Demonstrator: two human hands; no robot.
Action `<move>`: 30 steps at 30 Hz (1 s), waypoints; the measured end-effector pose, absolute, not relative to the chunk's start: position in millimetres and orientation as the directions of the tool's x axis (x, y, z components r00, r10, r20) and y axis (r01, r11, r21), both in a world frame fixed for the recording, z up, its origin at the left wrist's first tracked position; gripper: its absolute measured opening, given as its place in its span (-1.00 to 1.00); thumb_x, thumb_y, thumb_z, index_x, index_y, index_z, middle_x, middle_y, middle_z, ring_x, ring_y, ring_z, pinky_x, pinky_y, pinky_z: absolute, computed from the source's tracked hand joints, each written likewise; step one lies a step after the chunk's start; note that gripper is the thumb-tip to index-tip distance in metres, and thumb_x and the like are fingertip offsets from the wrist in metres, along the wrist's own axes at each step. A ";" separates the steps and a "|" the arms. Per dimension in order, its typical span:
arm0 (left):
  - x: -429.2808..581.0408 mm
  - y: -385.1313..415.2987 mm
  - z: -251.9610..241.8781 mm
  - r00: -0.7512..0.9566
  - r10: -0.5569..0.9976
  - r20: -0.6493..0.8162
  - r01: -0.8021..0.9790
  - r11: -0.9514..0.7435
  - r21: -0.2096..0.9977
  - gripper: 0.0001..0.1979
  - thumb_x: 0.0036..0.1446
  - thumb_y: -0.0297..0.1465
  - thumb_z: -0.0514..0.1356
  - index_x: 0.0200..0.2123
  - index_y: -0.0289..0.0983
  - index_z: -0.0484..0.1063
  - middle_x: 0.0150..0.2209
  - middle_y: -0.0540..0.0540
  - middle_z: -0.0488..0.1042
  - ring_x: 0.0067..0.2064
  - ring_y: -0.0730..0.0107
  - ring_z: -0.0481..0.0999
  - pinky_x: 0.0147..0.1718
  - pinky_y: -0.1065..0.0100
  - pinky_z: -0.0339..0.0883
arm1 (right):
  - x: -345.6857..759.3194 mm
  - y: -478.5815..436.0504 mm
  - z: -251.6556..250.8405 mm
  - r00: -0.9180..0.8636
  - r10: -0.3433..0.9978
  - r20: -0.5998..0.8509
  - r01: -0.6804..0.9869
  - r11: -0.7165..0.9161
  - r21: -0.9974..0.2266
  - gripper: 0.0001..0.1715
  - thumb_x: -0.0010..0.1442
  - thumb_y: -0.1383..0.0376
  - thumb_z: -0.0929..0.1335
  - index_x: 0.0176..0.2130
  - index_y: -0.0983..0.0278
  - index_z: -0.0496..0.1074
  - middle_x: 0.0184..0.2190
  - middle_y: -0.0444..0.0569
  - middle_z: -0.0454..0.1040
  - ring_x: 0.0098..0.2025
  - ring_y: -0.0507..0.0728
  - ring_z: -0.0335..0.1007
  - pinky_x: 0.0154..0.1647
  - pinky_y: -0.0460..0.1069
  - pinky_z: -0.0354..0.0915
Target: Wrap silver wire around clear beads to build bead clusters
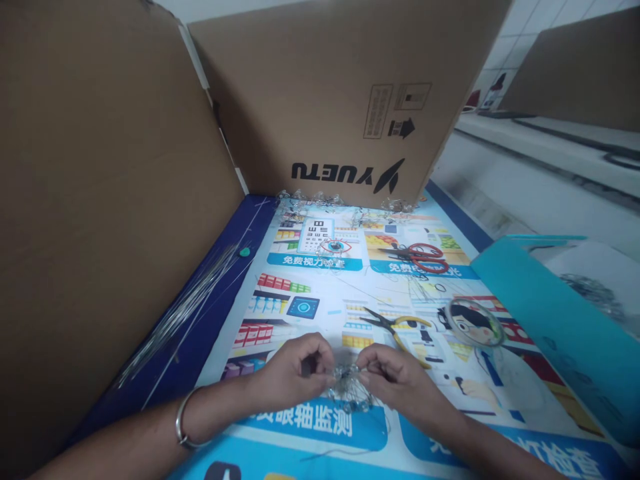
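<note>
Between my two hands, low over the printed mat (pixel 320 320), is a small tangled piece of silvery wire (pixel 350 393) with what look like clear beads on it. My left hand (pixel 303 367) pinches its left side between thumb and fingers, and a metal bangle sits on that wrist. My right hand (pixel 393 373) grips the opposite side, also in a pinch. Just beyond the right hand lie needle-nose pliers (pixel 397 327) with yellow handles. Farther off are scissors (pixel 420 257) with red handles. The fingertips partly hide the wire piece.
Long straight wires (pixel 185 307) lie along the left edge, near a small green object (pixel 245 252). A clear round dish (pixel 474 323) stands right of the pliers. A teal box (pixel 545 320) holding wire pieces is at right. Cardboard panels (pixel 320 93) wall the back and left; several wire pieces (pixel 320 199) lie there.
</note>
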State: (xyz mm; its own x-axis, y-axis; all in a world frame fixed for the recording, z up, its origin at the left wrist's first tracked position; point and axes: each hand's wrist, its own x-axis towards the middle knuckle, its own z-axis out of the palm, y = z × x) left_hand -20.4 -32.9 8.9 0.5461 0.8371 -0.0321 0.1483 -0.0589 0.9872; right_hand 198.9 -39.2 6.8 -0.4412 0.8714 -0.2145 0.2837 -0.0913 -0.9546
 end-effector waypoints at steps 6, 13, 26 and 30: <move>-19.8 -32.6 9.5 0.555 0.831 -0.038 0.152 -0.056 0.987 -0.90 0.02 -0.48 0.21 -0.39 -0.32 0.30 -0.46 0.03 0.26 -0.44 0.52 0.23 -0.45 0.47 0.15 | 200.4 -40.1 2.3 -0.436 0.875 -0.209 0.268 -0.096 -0.959 -0.79 0.10 0.17 0.33 -0.37 0.28 0.34 -0.63 -0.25 0.09 -0.58 -0.03 0.02 -0.57 -0.12 -0.03; -22.6 -29.1 14.6 0.549 0.835 -0.044 0.129 -0.033 0.991 -0.86 0.15 -0.34 0.14 -0.32 -0.31 0.33 -0.44 0.02 0.30 -0.44 0.51 0.26 -0.44 0.47 0.16 | 200.0 -40.7 7.4 -0.477 0.857 -0.195 0.212 -0.103 -0.972 -0.73 0.12 0.12 0.32 -0.37 0.30 0.34 -0.60 -0.22 0.14 -0.55 -0.02 0.04 -0.54 -0.11 -0.01; -15.1 -19.6 15.7 0.635 0.758 0.150 0.296 -0.418 0.859 -0.80 0.21 -0.43 0.04 -0.16 -0.26 0.42 -0.23 -0.13 0.48 -0.15 0.31 0.42 -0.13 0.31 0.27 | 198.1 -42.8 1.9 -0.424 0.881 -0.209 0.227 -0.120 -0.966 -0.71 0.11 0.08 0.34 -0.37 0.27 0.34 -0.61 -0.24 0.11 -0.56 -0.02 0.04 -0.55 -0.11 0.01; -19.6 -21.9 15.9 0.490 0.851 0.186 0.311 -0.370 0.875 -0.86 0.21 -0.43 0.04 -0.29 -0.28 0.39 -0.33 -0.08 0.44 -0.27 0.37 0.41 -0.26 0.38 0.27 | 197.1 -42.6 5.2 -0.398 0.891 -0.217 0.220 -0.137 -0.966 -0.70 0.08 0.08 0.35 -0.37 0.28 0.35 -0.63 -0.25 0.13 -0.59 -0.03 0.06 -0.58 -0.12 0.03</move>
State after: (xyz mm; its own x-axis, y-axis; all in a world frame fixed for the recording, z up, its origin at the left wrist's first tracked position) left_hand -19.6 -21.9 15.9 0.4905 0.8514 0.1857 0.3114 -0.3703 0.8752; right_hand 197.1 -42.6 5.2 -0.3982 0.8912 -0.2172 0.2202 -0.1370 -0.9658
